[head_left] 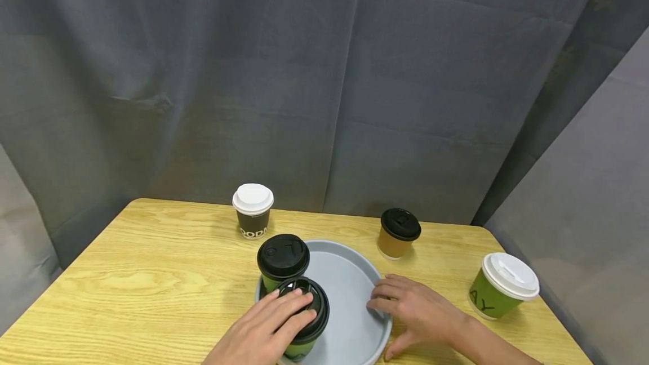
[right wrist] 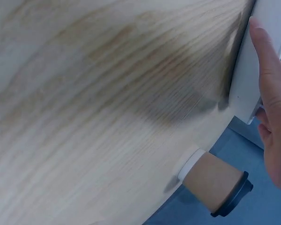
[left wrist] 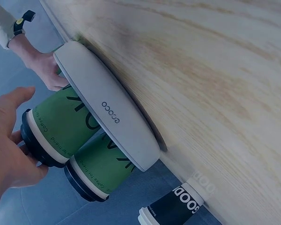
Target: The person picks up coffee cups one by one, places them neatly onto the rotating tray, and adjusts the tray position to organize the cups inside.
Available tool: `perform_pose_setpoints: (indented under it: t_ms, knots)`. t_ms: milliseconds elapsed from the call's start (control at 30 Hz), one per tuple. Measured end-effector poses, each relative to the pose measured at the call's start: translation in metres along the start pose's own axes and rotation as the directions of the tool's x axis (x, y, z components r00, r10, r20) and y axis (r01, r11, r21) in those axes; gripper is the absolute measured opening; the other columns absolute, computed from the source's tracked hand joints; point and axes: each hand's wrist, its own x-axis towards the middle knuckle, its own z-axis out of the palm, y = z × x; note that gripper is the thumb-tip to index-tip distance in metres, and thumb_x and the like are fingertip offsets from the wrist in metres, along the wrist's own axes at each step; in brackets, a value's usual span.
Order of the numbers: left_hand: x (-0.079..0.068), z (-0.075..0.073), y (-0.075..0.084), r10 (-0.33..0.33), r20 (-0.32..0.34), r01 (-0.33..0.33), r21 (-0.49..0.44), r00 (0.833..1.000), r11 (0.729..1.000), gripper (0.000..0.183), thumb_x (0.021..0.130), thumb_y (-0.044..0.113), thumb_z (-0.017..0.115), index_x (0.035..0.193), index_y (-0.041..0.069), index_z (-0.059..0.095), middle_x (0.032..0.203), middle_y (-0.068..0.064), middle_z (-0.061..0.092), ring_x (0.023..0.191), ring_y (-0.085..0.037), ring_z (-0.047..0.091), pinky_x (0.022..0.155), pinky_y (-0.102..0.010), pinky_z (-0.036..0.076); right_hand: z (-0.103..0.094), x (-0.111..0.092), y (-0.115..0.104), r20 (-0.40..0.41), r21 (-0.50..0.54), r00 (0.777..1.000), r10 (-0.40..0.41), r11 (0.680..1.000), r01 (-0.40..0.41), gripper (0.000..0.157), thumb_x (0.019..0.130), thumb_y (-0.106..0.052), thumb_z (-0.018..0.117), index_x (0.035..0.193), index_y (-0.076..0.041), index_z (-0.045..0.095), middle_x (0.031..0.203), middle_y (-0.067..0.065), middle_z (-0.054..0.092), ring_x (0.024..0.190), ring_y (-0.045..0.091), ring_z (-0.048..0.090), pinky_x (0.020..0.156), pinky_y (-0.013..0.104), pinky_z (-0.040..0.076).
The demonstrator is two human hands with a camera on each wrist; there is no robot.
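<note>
Left hand (head_left: 263,326), fingers loosely spread, rests atop the nearer upright green cup (head_left: 319,326), near the left edge of the tray (head_left: 347,303); right hand (head_left: 413,307) grips its right rim.

Tray (head_left: 350,297): near edge runs right off my head view!
Front green cup (head_left: 302,349): left hand (head_left: 263,325) hides part from me.

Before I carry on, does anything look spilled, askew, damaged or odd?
Nothing stands out: no spill or damage shows. The near green cup and far green cup stand upright on the gray tray; the dark cup, brown cup and white-lidded green cup also stand upright.
</note>
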Motion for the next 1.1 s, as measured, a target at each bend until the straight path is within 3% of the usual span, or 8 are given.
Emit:
perform_pose_setpoints:
  t_ms: [233,567,900,1100]
  knots:
    - [-0.001,0.001,0.001,-0.003,0.001,0.003,0.001,1.000,1.000,0.056,0.098,0.059,0.049,0.131,0.015,0.060,0.142,-0.001,0.052,0.130,-0.019,0.050,0.098,-0.042,0.049,0.002,0.006,0.003,0.052,0.028,0.999,-0.013,1.000,0.012,0.073,0.078,-0.076,0.061,0.119,-0.017,0.071,0.119,-0.003,0.064,0.114,0.015,0.057,0.103,0.039,0.046]
    - [0.000,0.000,0.002,-0.009,0.005,0.009,-0.022,1.000,1.000,0.056,0.096,0.058,0.054,0.131,0.015,0.059,0.143,-0.001,0.052,0.131,-0.019,0.050,0.098,-0.044,0.049,0.005,0.005,0.005,0.033,0.062,0.999,-0.017,0.998,0.015,0.071,0.078,-0.074,0.063,0.119,-0.016,0.072,0.119,-0.001,0.066,0.113,0.016,0.060,0.100,0.039,0.049]
    - [0.003,0.001,0.000,0.009,-0.060,-0.009,-0.005,0.998,1.000,0.046,0.102,0.051,0.050,0.126,0.013,0.061,0.137,-0.004,0.056,0.127,-0.020,0.053,0.102,-0.040,0.044,0.007,0.003,0.000,-0.020,0.071,1.000,-0.010,0.997,0.011,0.069,0.078,-0.072,0.066,0.116,-0.015,0.074,0.115,0.000,0.068,0.110,0.016,0.062,0.098,0.040,0.050]
    - [0.006,-0.004,-0.001,-0.036,-0.015,0.036,-0.021,0.999,0.999,0.041,0.097,0.047,0.062,0.120,0.013,0.063,0.134,-0.001,0.057,0.126,-0.018,0.053,0.100,-0.044,0.048,0.006,0.003,-0.007,-0.018,0.093,0.999,0.030,0.995,-0.028,0.070,0.077,-0.072,0.066,0.116,-0.014,0.074,0.115,-0.001,0.067,0.109,0.017,0.061,0.097,0.041,0.051]
